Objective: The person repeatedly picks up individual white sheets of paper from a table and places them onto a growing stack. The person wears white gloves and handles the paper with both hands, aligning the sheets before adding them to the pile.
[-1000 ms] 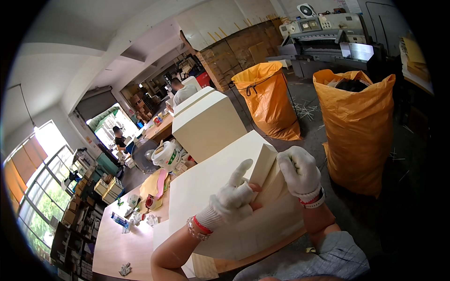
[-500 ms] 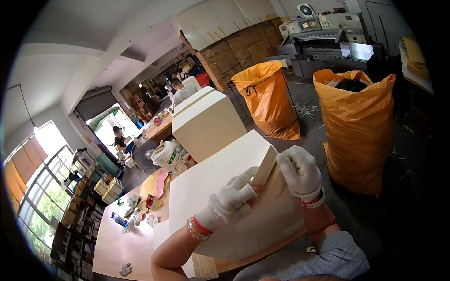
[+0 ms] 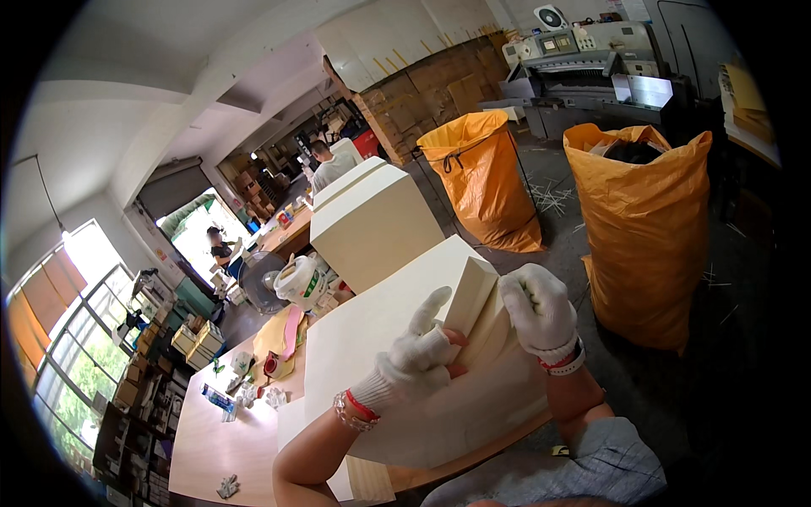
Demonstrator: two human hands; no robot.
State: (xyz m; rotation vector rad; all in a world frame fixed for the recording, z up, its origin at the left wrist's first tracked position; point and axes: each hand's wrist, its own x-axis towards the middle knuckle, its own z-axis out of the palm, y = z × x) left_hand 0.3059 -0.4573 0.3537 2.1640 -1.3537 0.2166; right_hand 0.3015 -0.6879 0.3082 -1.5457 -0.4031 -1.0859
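A big stack of off-white paper sheets (image 3: pixel 372 329) lies in front of me, its near right corner bent up as a thick bundle (image 3: pixel 473 291). My left hand (image 3: pixel 414 363), in a white knit glove with bare fingertips showing, is at the bundle's left side. One gloved finger stretches up along it, apart from the others, whose tips touch the paper. At the right edge of the same bundle, my gloved right hand (image 3: pixel 541 313) is closed with curled fingers on the sheets. Its fingertips are partly hidden.
Another tall paper stack (image 3: pixel 372 224) stands just beyond. Two orange sacks (image 3: pixel 646 228) (image 3: pixel 486 182) stand on the floor to the right. On the wooden table (image 3: pixel 211 448) at left lie a blue can (image 3: pixel 217 397) and a tape roll (image 3: pixel 272 365). A white bucket (image 3: pixel 300 283) and fan (image 3: pixel 260 279) sit farther off.
The raised bundle has thickened and tilted up more at its left side. My left finger has lifted off its top and straightened. My right hand has barely moved.
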